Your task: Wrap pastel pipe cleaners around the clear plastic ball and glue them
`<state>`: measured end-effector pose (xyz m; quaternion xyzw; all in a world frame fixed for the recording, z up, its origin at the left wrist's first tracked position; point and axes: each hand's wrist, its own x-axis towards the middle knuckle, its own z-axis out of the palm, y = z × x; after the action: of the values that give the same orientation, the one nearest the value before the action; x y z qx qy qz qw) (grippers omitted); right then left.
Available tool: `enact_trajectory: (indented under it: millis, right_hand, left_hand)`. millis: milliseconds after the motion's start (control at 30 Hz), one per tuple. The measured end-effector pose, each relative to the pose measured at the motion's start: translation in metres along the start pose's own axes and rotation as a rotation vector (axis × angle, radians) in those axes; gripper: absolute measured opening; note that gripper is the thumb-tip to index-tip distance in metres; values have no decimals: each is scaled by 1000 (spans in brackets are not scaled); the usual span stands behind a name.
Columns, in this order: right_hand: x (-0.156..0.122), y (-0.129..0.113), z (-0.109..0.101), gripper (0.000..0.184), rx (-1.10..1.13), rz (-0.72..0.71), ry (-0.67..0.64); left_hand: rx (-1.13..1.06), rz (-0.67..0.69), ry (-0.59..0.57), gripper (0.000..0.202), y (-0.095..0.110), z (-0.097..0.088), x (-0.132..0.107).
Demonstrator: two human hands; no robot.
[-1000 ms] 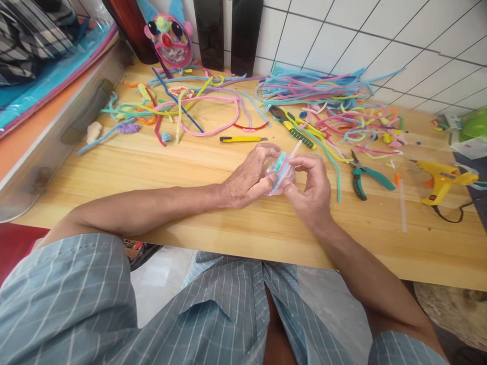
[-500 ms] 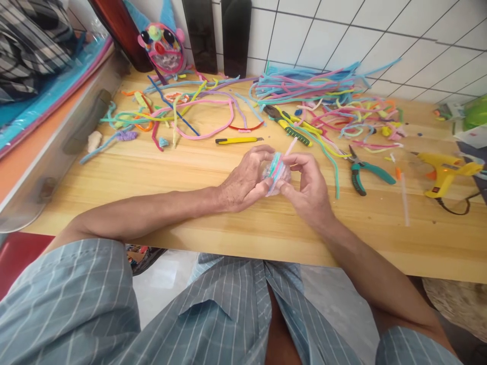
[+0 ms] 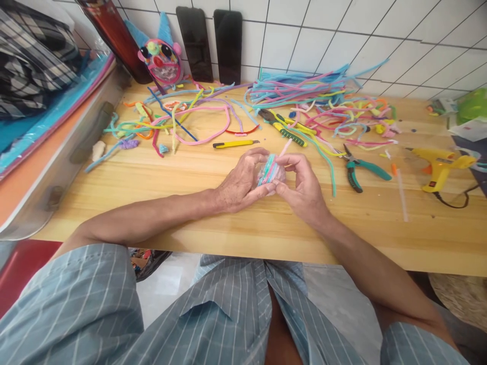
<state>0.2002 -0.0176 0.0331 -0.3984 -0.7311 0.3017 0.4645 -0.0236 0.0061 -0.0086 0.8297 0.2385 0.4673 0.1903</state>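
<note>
Between both hands, just above the wooden table, is a small rounded clear-looking piece wrapped with turquoise, pink and lilac pipe cleaners (image 3: 269,171). My left hand (image 3: 243,180) grips it from the left, thumb along its lower edge and fingers over the top. My right hand (image 3: 302,185) pinches its right side with thumb and index finger. A pale pink pipe cleaner end (image 3: 285,147) sticks up from it past the right index finger. Beyond the hands lie a yellow utility knife (image 3: 236,144) and pliers with yellow-green handles (image 3: 283,128).
Teal-handled pliers (image 3: 359,170), a glue stick (image 3: 402,195) and a yellow glue gun (image 3: 441,165) lie to the right. Pipe cleaners (image 3: 300,86) are heaped at the back. A decorated face figure (image 3: 163,61), two phones (image 3: 228,46) and a red flask (image 3: 119,43) stand by the tiled wall.
The camera view has shifted slightly. My left thumb has slid down to the lower edge of the wrapped piece, showing more of its stripes. Both hands keep their hold.
</note>
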Motion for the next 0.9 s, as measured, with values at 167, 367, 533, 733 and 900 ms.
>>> enact_trajectory:
  millis: [167,367,533,733,900]
  right_hand:
    - [0,3,1,40,34,-14,22]
    - [-2,6,5,39,19,-82,104]
    - [-2,9,2,39,-111,-212,146]
    - [-1,8,3,43,-206,-322,123]
    - [-3,7,4,46,-244,-329,84]
  left_hand:
    - [-51,-28,-1,54,-2,-2,0]
    - [-111,-37,61,53,-6,5,-1]
    - [-100,-83,86,73,-9,7,4]
    - [-159,-213,7,71,-8,2,4]
    - [-275,-334,-7,61,3,-1,5]
